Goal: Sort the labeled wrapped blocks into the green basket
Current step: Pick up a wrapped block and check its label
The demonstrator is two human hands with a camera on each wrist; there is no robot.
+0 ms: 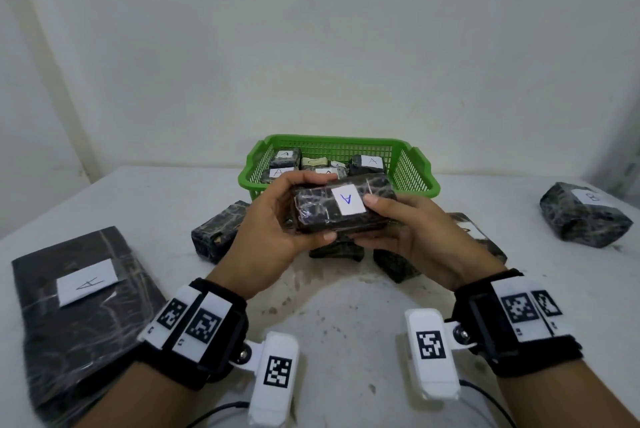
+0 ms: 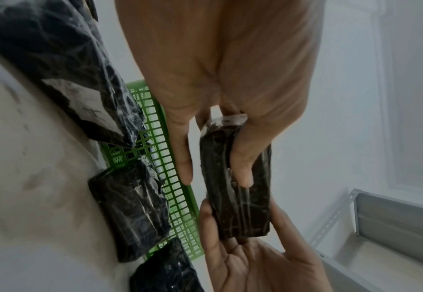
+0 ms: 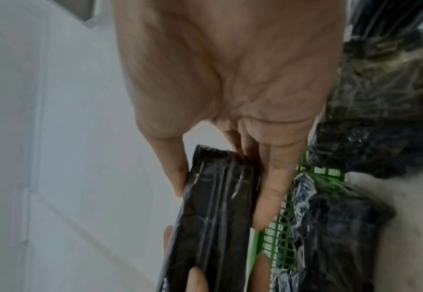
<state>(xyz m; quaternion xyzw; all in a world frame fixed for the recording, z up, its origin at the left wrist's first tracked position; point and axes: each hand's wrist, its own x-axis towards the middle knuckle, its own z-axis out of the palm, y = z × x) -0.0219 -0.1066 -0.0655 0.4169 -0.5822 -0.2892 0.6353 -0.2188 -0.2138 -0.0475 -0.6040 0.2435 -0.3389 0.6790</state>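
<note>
A dark wrapped block (image 1: 341, 206) with a white label marked A is held in the air just in front of the green basket (image 1: 412, 168). My left hand (image 1: 277, 223) grips its left end, thumb on top. My right hand (image 1: 405, 230) grips its right end, thumb beside the label. The same block (image 2: 235, 181) shows in the left wrist view, and the block (image 3: 218, 213) again in the right wrist view, pinched between thumb and fingers. The basket holds several wrapped blocks with A labels (image 1: 284, 158). More wrapped blocks (image 1: 218, 233) lie on the table under my hands.
A large flat wrapped packet (image 1: 83, 292) labelled A lies at the left front. A block labelled B (image 1: 585, 214) sits at the far right. The white table (image 1: 346, 316) meets a white wall behind the basket. A metal shelf frame (image 2: 385, 215) stands to the right.
</note>
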